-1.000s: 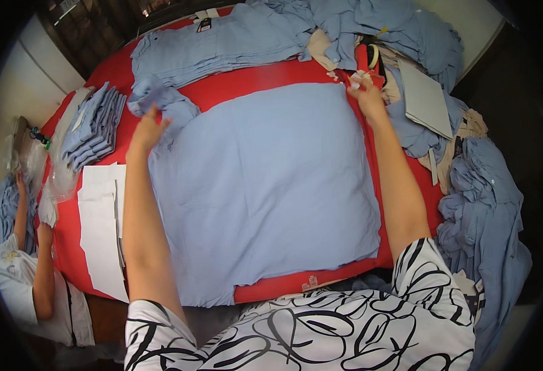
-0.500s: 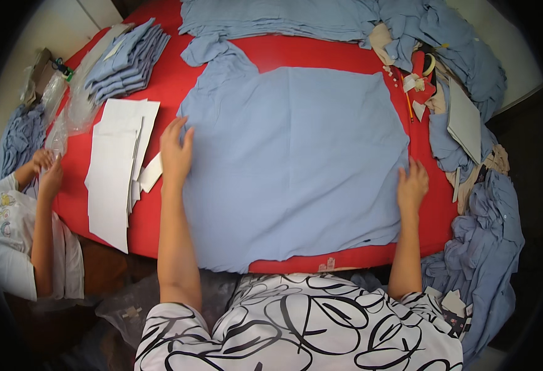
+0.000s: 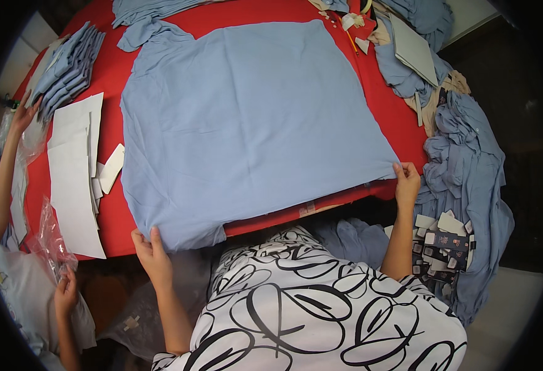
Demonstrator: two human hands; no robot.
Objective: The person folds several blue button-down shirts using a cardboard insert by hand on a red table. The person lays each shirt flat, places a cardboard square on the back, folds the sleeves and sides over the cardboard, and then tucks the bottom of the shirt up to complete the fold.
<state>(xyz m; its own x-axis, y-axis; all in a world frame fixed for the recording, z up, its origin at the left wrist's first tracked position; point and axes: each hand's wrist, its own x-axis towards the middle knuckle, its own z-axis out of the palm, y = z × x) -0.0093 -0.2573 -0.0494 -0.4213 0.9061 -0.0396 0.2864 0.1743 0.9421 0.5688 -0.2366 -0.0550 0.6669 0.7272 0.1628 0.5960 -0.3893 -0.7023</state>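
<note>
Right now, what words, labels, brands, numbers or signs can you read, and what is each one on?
Nothing I can quote reliably.
Dark tags heaped at lower right: small pale print, too small to read surely.
Pale patch at the near edge of the red cloth: blurred marks, unreadable.
Spread blue garment: no lettering visible.

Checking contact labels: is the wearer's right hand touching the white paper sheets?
No, the right hand pinches the near-right corner of the spread light-blue shirt.
</note>
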